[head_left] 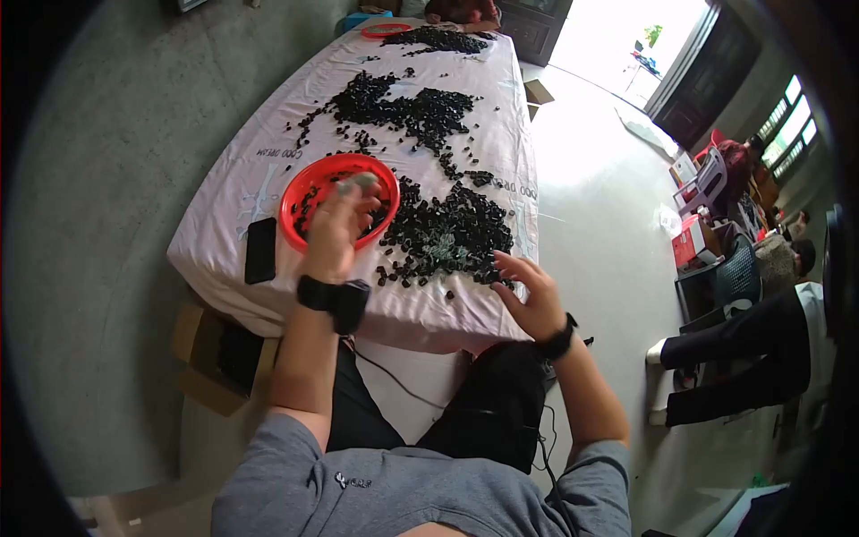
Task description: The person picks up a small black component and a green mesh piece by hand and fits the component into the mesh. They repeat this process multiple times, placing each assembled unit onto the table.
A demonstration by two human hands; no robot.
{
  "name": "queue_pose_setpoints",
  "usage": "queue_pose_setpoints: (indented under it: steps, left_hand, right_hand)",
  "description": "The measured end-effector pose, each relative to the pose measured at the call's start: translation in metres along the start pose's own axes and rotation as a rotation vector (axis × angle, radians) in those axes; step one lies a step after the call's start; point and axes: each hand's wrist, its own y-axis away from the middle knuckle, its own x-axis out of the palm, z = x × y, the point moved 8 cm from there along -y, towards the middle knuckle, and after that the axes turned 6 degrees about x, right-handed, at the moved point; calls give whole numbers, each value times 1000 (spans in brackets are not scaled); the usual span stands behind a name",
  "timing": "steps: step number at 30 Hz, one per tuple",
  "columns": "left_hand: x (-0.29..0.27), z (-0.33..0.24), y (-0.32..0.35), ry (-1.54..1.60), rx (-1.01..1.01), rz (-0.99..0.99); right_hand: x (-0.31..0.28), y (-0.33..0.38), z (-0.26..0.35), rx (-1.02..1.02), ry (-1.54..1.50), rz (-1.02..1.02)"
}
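My left hand (pixel 335 231) is over a round red plastic basket (pixel 295 234), with its fingers smeared by motion. A blurred grey-green patch shows at its fingertips, and I cannot make out whether it is something held. Small black pieces lie inside the basket, partly hidden by the hand. At the near right edge of the table, my right hand (pixel 530 300) has thumb and fingers apart, with nothing visible between them. Its fingertips are beside a pile of small black pieces (pixel 483 217). Small pale greenish pieces (pixel 443 247) lie on the near part of that pile.
A black phone (pixel 260 251) lies left of the basket on the pale tablecloth (pixel 224 201). More black pieces (pixel 407 112) spread up the table. A person (pixel 470 11) sits at the far end, near another red basket (pixel 385 30). An open cardboard box (pixel 210 358) stands below left.
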Motion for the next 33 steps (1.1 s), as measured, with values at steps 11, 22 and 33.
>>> queue_pose_setpoints:
  steps: [11,22,33]
  left_hand:
    - [-23,122,-26,-346,-317,88]
    - [-14,138,-16,-186,-460,123]
    - [13,152,5,-64,-474,147]
  right_hand:
    - [90,-121,-85,43,211,-76]
    - [80,-111,-75,71,108,-214]
    - [90,-76,-50,158,-250,-323]
